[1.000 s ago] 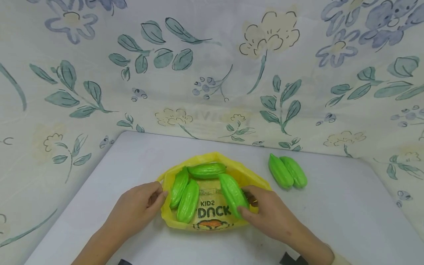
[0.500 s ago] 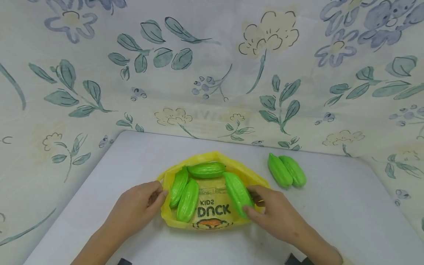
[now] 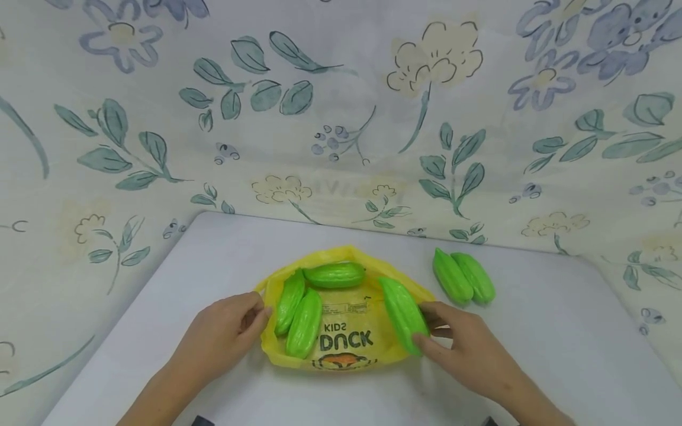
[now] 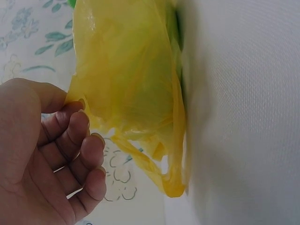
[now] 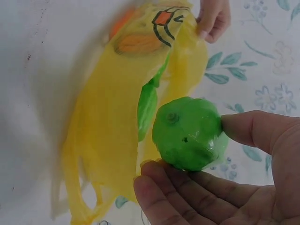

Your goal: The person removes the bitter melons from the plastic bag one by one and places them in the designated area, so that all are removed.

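A yellow plastic bag [image 3: 383, 319] printed with "KIDS DUCK" lies with its mouth open on the table. My left hand [image 3: 229, 331] pinches its left rim between thumb and forefinger, clear in the left wrist view, where the bag's edge [image 4: 75, 96] meets the fingertips. With thumb and fingers, my right hand [image 3: 466, 346] holds a glossy green bitter melon [image 3: 403, 313] over the bag's right side, tilted. Its round end [image 5: 190, 133] faces the right wrist camera. Inside the bag are a bitter melon [image 3: 335, 275] at the back and two more [image 3: 303, 325] at the left.
Two green bitter melons [image 3: 463, 277] lie side by side on the white table [image 3: 554, 331], right of the bag and behind my right hand. A floral cloth [image 3: 341, 118] hangs along the table's back and sides.
My right hand has moved right with the bitter melon, from inside the bag to over its right rim. The left hand stays at the left rim.
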`<state>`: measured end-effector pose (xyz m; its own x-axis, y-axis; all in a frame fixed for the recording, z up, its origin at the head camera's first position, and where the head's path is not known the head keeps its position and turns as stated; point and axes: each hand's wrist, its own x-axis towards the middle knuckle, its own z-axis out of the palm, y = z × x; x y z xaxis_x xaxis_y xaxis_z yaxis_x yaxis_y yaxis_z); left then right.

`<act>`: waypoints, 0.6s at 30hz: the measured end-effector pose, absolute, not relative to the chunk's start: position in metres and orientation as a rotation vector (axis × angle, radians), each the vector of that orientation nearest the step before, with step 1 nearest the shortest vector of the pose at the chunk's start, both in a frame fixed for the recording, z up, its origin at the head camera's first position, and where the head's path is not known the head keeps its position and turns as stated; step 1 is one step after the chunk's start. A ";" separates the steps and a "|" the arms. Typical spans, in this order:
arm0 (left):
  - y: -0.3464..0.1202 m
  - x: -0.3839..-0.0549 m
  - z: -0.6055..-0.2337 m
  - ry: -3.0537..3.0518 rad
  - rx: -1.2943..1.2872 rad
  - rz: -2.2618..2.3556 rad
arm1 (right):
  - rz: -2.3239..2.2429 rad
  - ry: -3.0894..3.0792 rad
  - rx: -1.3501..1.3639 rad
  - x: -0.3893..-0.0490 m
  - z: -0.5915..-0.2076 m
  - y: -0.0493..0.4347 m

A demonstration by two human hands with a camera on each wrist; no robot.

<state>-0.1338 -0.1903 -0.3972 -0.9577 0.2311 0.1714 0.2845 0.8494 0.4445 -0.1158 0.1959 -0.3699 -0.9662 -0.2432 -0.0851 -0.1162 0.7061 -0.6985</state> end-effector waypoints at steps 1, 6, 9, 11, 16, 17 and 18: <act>-0.191 -0.134 -0.397 -2.912 -0.409 -0.730 | -1.109 2.737 -0.289 -0.115 -0.370 0.198; -0.191 -0.134 -0.396 -2.923 -0.405 -0.736 | -1.114 2.742 -0.289 -0.111 -0.369 0.209; -0.190 -0.134 -0.396 -2.930 -0.397 -0.724 | -1.112 2.748 -0.281 -0.109 -0.368 0.214; -0.190 -0.134 -0.397 -2.931 -0.391 -0.718 | -1.115 2.746 -0.267 -0.108 -0.367 0.217; -0.190 -0.134 -0.397 -2.930 -0.384 -0.717 | -1.107 2.755 -0.231 -0.107 -0.366 0.223; -0.190 -0.133 -0.397 -2.930 -0.384 -0.715 | -1.102 2.763 -0.231 -0.107 -0.365 0.224; -0.190 -0.133 -0.397 -2.930 -0.384 -0.715 | -1.102 2.769 -0.239 -0.106 -0.365 0.226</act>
